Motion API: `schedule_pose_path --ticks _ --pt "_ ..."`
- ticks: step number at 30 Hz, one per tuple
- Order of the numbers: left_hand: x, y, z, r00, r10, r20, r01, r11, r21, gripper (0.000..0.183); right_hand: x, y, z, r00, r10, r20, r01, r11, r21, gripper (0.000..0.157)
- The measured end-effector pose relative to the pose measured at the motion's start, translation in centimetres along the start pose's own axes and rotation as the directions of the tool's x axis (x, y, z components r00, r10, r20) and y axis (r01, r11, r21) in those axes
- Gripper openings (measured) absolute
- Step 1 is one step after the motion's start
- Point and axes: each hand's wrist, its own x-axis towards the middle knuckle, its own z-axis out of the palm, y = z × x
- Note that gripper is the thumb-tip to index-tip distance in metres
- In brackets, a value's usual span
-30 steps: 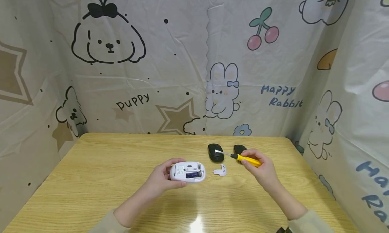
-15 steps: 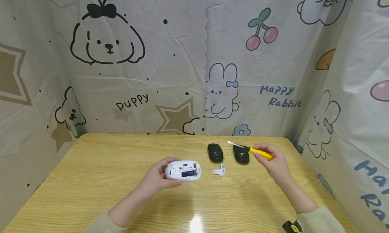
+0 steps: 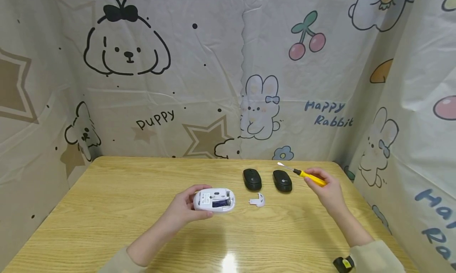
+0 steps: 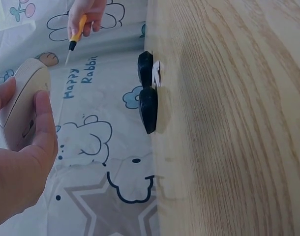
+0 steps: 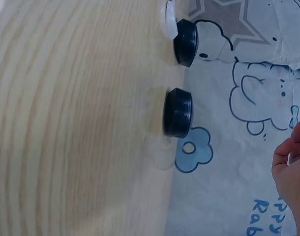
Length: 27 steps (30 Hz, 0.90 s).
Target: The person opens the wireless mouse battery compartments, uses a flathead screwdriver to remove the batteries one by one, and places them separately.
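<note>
A white computer mouse (image 3: 204,205) is gripped between the fingers and thumb of my left hand (image 3: 185,205), raised above the table. Its underside faces the head camera, and a dark battery (image 3: 221,203) shows in the uncovered compartment. My right hand (image 3: 328,190) holds a yellow-handled screwdriver (image 3: 313,178) up in the air, its metal tip pointing left and away from me. In the left wrist view the mouse (image 4: 27,101) appears from the side. On the table lies a white battery cover (image 3: 257,200), apart from both hands.
Two black mice stand near the table's back: one mouse (image 3: 252,179) behind the cover, the other mouse (image 3: 282,181) to its right. The wooden table (image 3: 135,190) meets a printed curtain (image 3: 199,67) at its back. A black wrist device (image 3: 343,264) sits at the right sleeve.
My right hand has carried the screwdriver right and slightly back, uncovering the right black mouse. My left hand has shifted slightly left with the white mouse.
</note>
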Motion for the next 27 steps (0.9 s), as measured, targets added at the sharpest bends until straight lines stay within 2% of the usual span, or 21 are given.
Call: schedule_pose_path --ticks 6,18,27 --pt "0.0 0.0 0.0 1.0 -0.007 0.002 0.007 1.0 -0.004 0.071 0.3 2.0 -0.2 0.998 0.057 -0.005 -0.057 0.998 -0.028 0.031" --pt "0.1 -0.2 0.0 1.0 -0.009 0.01 0.009 1.0 -0.002 0.072 0.2 4.4 -0.6 0.987 0.154 -0.037 -0.156 0.986 -0.061 0.035" --pt "0.1 -0.1 0.1 1.0 -0.013 0.009 0.013 1.0 -0.002 0.072 0.7 6.8 -0.3 0.97 0.229 -0.08 -0.239 0.956 -0.17 0.032"
